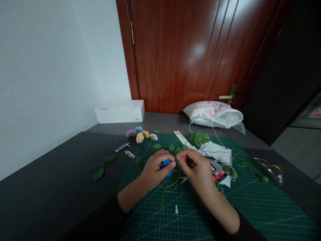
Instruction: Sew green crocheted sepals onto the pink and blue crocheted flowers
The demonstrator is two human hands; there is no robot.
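Observation:
Above the green cutting mat (pixel 147 204), my left hand (pixel 157 166) is closed around a blue crocheted piece (pixel 165 163), whose full shape is hidden by the fingers. Close to its fingertips, my right hand (pixel 195 163) pinches with thumb and index finger; whatever lies in that pinch is too small to make out. Green crocheted leaves (pixel 171 147) lie just beyond both hands. Green yarn strands (pixel 170 184) trail on the mat below them. Partly covered by my right hand, scissors (pixel 183 180) show their pointed blades. A small white nozzle cap (pixel 176 209) lies nearer to me.
Colourful crocheted flowers (pixel 139 137), two glue tubes (pixel 129 154) and a leaf sprig (pixel 99 173) are at left. A green yarn ball (pixel 200 139), paper (pixel 218 150) and a black-and-red package (pixel 217 172) lie right. Behind stand a white box (pixel 120 113) and a white bag (pixel 213 113).

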